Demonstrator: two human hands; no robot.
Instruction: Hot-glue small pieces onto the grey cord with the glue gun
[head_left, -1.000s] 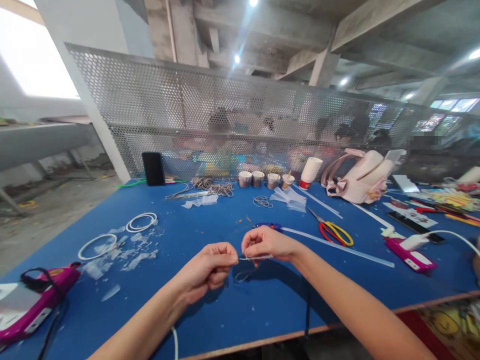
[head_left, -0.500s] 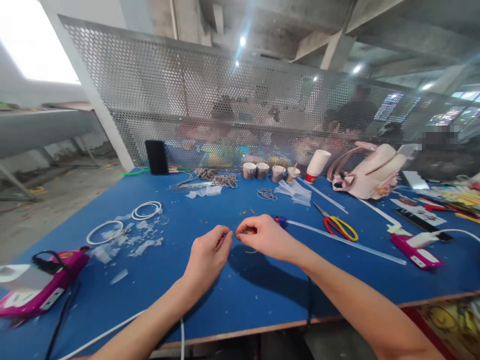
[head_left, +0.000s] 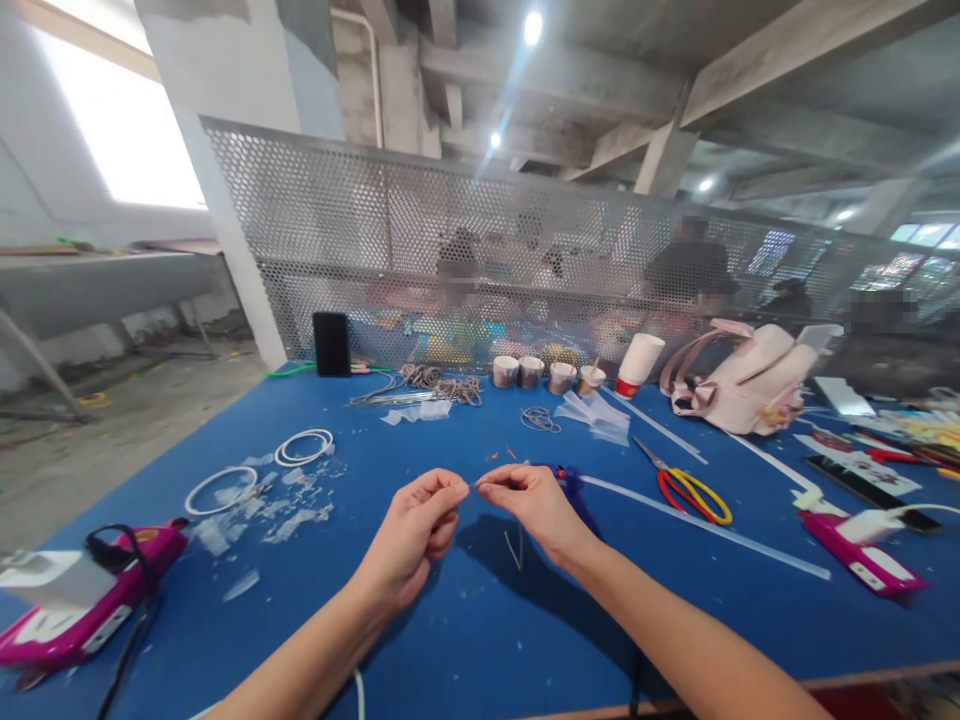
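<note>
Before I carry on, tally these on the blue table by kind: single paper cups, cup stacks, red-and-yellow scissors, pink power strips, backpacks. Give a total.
Paper cups: 4
Cup stack: 1
Scissors: 1
Power strips: 2
Backpack: 1
Total: 9, the stack counted as one

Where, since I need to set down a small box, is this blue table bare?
Bare: between the plastic scraps and left hand; also between the clear stick and right forearm. Crowded: around the cups, the backpack and the right-hand power strip.
</note>
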